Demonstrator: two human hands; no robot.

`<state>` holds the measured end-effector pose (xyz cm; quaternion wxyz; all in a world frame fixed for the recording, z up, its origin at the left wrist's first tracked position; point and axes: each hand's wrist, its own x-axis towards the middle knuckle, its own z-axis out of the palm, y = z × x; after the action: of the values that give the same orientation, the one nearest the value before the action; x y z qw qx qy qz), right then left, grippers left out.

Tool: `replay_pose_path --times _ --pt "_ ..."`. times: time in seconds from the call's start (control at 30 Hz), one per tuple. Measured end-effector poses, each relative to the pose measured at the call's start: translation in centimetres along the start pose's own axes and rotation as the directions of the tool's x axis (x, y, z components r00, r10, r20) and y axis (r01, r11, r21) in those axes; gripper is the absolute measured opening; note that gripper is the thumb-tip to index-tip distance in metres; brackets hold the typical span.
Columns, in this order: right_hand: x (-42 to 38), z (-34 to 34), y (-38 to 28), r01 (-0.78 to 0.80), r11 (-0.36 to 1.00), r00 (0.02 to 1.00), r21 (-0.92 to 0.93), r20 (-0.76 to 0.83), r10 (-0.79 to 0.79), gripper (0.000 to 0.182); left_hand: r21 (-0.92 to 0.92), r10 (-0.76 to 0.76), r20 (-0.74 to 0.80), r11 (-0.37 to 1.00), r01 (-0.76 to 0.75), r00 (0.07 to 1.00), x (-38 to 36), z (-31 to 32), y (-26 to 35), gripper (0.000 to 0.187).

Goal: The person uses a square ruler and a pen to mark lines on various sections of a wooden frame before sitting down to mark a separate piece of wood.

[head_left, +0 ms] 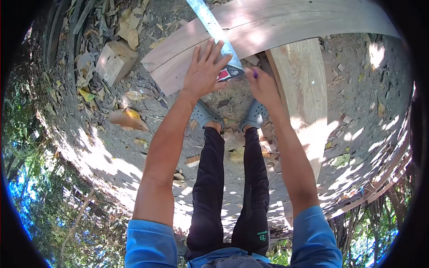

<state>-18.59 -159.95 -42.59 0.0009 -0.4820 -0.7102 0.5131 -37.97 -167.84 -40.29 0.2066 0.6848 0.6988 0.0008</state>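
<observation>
A metal try square point(217, 32) lies across a long reddish-brown plank point(250, 18), its dark stock with a red label near the plank's lower edge. My left hand point(202, 73) presses on the plank and the square with fingers spread, the index finger against the blade and the thumb by the stock. Close to the right end of the stock, my right hand point(264, 87) is closed in a pinch. A small purple piece, seemingly a pen point(255, 74), shows between its fingers; most of it is hidden.
A thick, pale timber beam point(300, 76) lies to the right, its far end under the plank. A wooden block point(116, 61) sits at the left. Dry leaves point(134, 94) and wood chips litter the dirt around my grey clogs point(205, 115).
</observation>
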Motion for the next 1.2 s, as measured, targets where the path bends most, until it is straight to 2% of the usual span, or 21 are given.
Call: replay_pose_path --times 0.03,0.07,0.1,0.2,0.27,0.33,0.47,0.53,0.6,0.67,0.7,0.8,0.83,0.87,0.9,0.93,0.97,1.0,1.07,1.13,1.2 --pt "0.1 1.1 -0.2 0.0 1.0 1.0 0.006 -0.015 0.0 0.029 -0.023 -0.028 -0.014 0.999 0.028 0.999 -0.4 0.1 0.7 0.075" --pt "0.5 2.3 -0.9 -0.19 0.903 0.982 0.385 0.073 0.175 0.028 -0.009 -0.012 -0.019 1.0 0.012 1.0 -0.7 0.3 1.5 0.075" --pt "0.9 3.0 -1.5 -0.353 0.635 0.934 0.687 0.217 0.284 0.027 -0.038 -0.111 -0.065 0.993 0.109 0.992 -1.2 0.7 2.3 0.071" --pt "-0.6 4.7 -1.4 -0.29 0.707 0.957 0.644 0.186 0.224 0.023 -0.156 -0.366 -0.162 0.926 0.342 0.916 -3.5 1.2 5.1 0.057" --pt "-3.9 4.5 -1.6 -0.252 0.772 0.965 0.584 0.211 0.156 0.021 -0.236 -0.497 0.004 0.843 0.483 0.868 -5.8 0.5 7.6 0.048" --pt "-8.2 3.0 -2.2 -0.365 0.729 0.923 0.578 0.33 0.2 0.02 -0.252 -0.475 0.139 0.832 0.495 0.869 -8.8 -0.1 9.8 0.046" --pt "-17.8 -0.4 -0.8 -0.016 0.911 0.973 0.411 0.216 -0.081 0.024 -0.42 -0.392 0.51 0.663 0.62 0.766 -13.9 -4.4 16.3 0.058" --pt "-21.8 -3.5 -1.4 0.026 0.956 0.969 0.293 0.229 -0.097 0.031 -0.469 -0.316 0.472 0.7 0.538 0.823 -15.9 -7.7 19.9 0.051" --pt "-25.4 -7.9 -2.8 -0.301 0.866 0.937 0.4 0.294 0.189 0.038 -0.528 -0.272 0.617 0.552 0.645 0.738 -17.4 -10.0 22.6 0.053" --pt "-29.5 -13.9 -4.4 -0.412 0.699 0.906 0.585 0.185 0.38 0.041 -0.479 -0.235 0.639 0.624 0.617 0.733 -19.2 -9.5 23.2 0.058" --pt "-31.4 -14.9 -3.2 -0.357 0.646 0.896 0.675 0.051 0.442 0.044 -0.492 -0.205 0.623 0.648 0.581 0.755 -20.0 -10.1 23.4 0.058" --pt "-39.5 -17.1 2.3 -0.362 0.507 0.643 0.782 -0.184 0.743 0.053 -0.472 -0.119 0.675 0.689 0.55 0.728 -20.6 -12.4 22.4 0.072" --pt "-42.9 -16.7 5.0 -0.311 0.506 0.61 0.804 -0.239 0.755 0.057 -0.495 -0.083 0.653 0.706 0.507 0.753 -20.8 -13.5 21.5 0.076" --pt "-46.6 -15.7 8.4 -0.484 0.556 0.54 0.676 -0.268 0.798 0.056 -0.52 -0.042 0.583 0.748 0.413 0.812 -20.8 -16.6 21.6 0.077" --pt "-50.3 -15.1 5.3 -0.582 0.742 0.435 0.331 -0.645 0.629 0.057 -0.491 0.017 0.562 0.812 0.317 0.827 -21.5 -14.3 18.4 0.078" --pt "-54.0 -13.6 5.0 -0.24 0.736 0.347 0.633 -0.651 0.675 0.064 -0.456 0.074 0.544 0.862 0.22 0.836 -20.1 -12.5 15.8 0.08" --pt "-58.2 -13.6 0.7 -0.259 0.526 0.394 0.81 -0.409 0.823 0.068 -0.318 0.049 0.559 0.935 0.159 0.828 -18.6 -14.6 14.6 0.081" --pt "-61.0 -10.0 1.2 -0.221 0.439 0.294 0.871 -0.369 0.882 0.071 -0.179 0.01 0.593 0.977 0.119 0.805 -19.4 -16.4 13.1 0.082" --pt "-67.0 -3.9 -1.5 -0.244 0.474 0.228 0.846 -0.425 0.876 0.051 -0.289 0.058 0.594 0.946 0.146 0.803 -20.7 -20.1 9.7 0.078" --pt "-70.9 4.2 -3.3 -0.204 0.308 0.135 0.929 -0.285 0.949 0.034 -0.386 0.007 0.307 0.915 0.118 0.952 -21.1 -21.2 5.7 0.065" --pt "-73.2 11.2 -6.8 -0.222 0.127 0.139 0.967 -0.097 0.985 0.031 -0.288 -0.114 0.337 0.932 0.218 0.934 -23.1 -24.9 3.3 0.054"
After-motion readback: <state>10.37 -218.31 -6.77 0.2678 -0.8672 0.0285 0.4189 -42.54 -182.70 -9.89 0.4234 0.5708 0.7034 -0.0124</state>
